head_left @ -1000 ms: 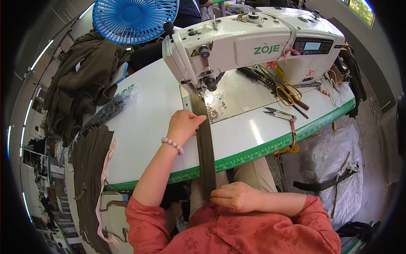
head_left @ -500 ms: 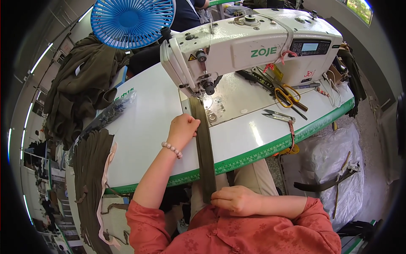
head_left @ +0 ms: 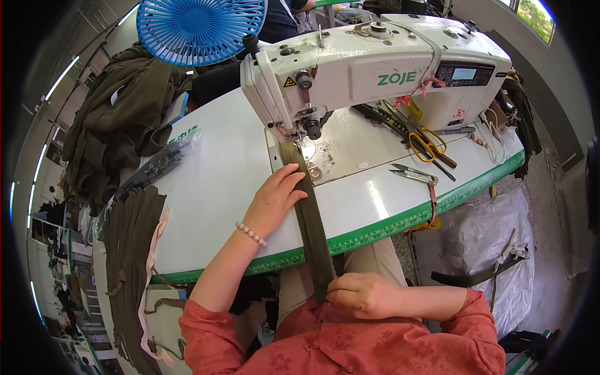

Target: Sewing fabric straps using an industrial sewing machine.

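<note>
A long dark olive fabric strip (head_left: 315,234) runs from under the needle area of a white sewing machine (head_left: 359,72), over the table's front edge and down to my lap. My left hand (head_left: 272,199), with a beaded bracelet at the wrist, lies at the strip's left edge just in front of the needle. Its fingers are stretched out, the tips resting on the cloth. Close to my body, my right hand (head_left: 365,296) is closed on the strip's lower end, pinching it at the right edge. The fingertips of that hand are partly hidden.
Yellow-handled scissors (head_left: 427,145) and thread snips (head_left: 412,174) lie right of the needle plate. On the left are stacked olive strips (head_left: 128,250) and heaped dark cloth (head_left: 119,119). A blue fan (head_left: 194,22) stands behind. Green measuring tape (head_left: 369,234) lines the table edge.
My left hand has uncurled, and its fingers now reach onto the strip. My right hand and the strip's lower end have shifted a little to the right.
</note>
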Demonstrator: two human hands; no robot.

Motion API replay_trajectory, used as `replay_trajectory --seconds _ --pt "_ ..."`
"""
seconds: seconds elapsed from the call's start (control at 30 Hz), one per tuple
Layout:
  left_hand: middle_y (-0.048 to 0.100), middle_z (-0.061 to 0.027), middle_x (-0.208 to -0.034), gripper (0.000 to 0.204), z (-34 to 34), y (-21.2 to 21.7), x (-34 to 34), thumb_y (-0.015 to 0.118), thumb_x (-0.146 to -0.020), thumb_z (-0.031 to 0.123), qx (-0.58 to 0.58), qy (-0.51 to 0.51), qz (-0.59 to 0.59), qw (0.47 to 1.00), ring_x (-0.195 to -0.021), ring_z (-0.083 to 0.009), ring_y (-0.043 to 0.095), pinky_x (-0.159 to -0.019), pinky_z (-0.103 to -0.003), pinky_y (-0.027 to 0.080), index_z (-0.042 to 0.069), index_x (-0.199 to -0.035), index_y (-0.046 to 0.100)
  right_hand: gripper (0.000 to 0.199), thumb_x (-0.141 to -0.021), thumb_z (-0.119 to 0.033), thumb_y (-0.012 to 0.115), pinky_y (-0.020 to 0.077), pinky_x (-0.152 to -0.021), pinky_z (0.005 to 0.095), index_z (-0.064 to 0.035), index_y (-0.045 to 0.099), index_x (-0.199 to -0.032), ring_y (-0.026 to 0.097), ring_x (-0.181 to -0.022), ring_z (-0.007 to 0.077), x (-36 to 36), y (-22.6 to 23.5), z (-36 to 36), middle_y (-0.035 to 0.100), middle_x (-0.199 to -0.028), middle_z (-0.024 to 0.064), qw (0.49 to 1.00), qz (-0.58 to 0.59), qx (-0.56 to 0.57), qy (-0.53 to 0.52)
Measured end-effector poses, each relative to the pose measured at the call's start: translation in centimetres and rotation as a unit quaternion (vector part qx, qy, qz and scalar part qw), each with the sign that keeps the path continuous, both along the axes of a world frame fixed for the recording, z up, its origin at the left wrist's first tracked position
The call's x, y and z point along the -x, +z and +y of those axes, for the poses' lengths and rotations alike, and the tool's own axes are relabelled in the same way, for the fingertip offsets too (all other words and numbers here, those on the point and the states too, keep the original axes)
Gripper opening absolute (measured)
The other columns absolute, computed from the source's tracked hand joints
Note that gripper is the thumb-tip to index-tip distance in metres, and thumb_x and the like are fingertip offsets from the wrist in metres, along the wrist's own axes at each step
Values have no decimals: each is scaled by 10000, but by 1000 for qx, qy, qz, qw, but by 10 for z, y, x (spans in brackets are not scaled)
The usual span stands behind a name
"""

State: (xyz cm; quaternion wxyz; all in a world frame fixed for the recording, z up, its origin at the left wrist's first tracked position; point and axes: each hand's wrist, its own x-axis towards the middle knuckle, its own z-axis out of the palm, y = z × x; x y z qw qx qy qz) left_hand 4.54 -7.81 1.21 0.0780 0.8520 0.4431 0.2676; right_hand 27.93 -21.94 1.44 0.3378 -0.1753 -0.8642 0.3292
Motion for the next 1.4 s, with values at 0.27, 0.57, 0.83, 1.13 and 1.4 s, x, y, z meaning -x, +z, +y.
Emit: replay_trajectory --seconds 0.27,0.57,0.83,1.13,1.4 --pt "527 -103 -1313 443 -2 -8 8 704 -813 238 35 0 -5 999 -1194 -295 528 -984 -365 464 57 -1198 578 267 -650 24 626 530 -724 341 -15 630 -914 625 -871 262 9 -10 0 598 -986 97 999 -14 26 -26" --pt "458 -165 -1364 563 -4 -8 18 733 -776 343 30 -46 28 998 -1300 -341 428 -1017 -412 437 49 -1225 566 223 -702 25 622 529 -713 348 -11 618 -922 617 -865 262 25 -23 0 589 -968 93 997 -8 61 -44" --pt "441 -137 -1385 599 -5 -12 31 745 -756 345 45 -45 32 997 -1309 -338 419 -1034 -410 420 79 -1255 548 224 -703 25 639 531 -711 352 -13 627 -924 621 -850 267 39 -28 1 597 -962 92 996 -18 78 -32" --pt "443 -136 -1381 607 12 -15 30 753 -747 334 42 -40 40 997 -1293 -334 435 -1031 -413 421 76 -1255 542 217 -704 30 650 533 -700 353 -22 629 -913 624 -844 271 37 -35 18 601 -953 94 994 -16 99 -40" --pt "474 -126 -1349 569 38 -22 33 737 -767 304 -10 -23 34 999 -1255 -331 469 -1015 -407 427 68 -1246 540 152 -714 55 692 538 -636 320 -20 650 -839 651 -752 245 44 -32 41 643 -890 99 992 16 100 -80"
